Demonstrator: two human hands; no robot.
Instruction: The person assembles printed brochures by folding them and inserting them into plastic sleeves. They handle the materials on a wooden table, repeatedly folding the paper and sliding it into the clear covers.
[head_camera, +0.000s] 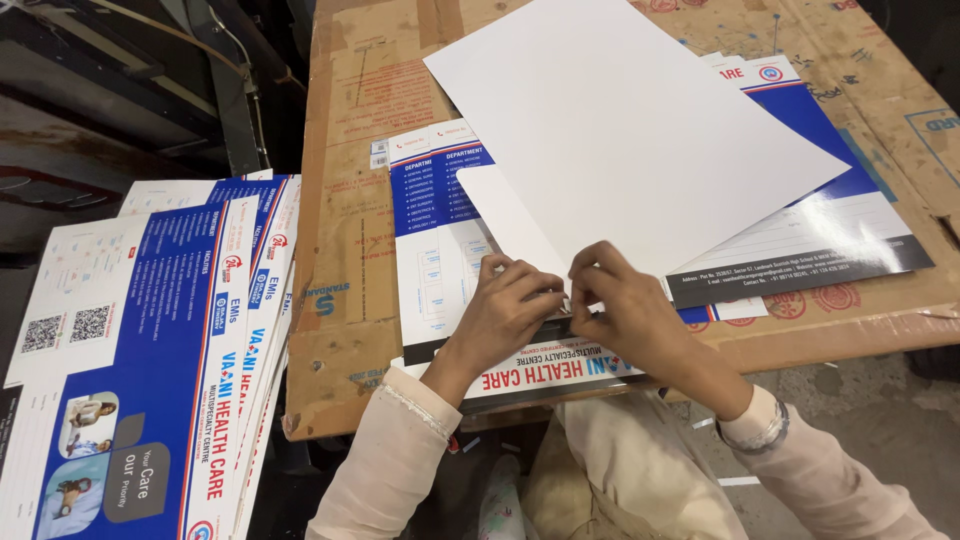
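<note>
White glossy sheet (620, 130) pinched flat by both hands.

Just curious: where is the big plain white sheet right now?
The white sheet lies mid-frame on the printed folders atop the cardboard table, both hands pinching its near corner.

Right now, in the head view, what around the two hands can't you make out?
- Where the left hand and right hand meet on the white sheet: the fingers cover it, so any grip there is unclear.
- Printed sheets on the cardboard: mostly hidden under the white sheet.
- Stack of printed sheets: cut off by the left and bottom edges.
</note>
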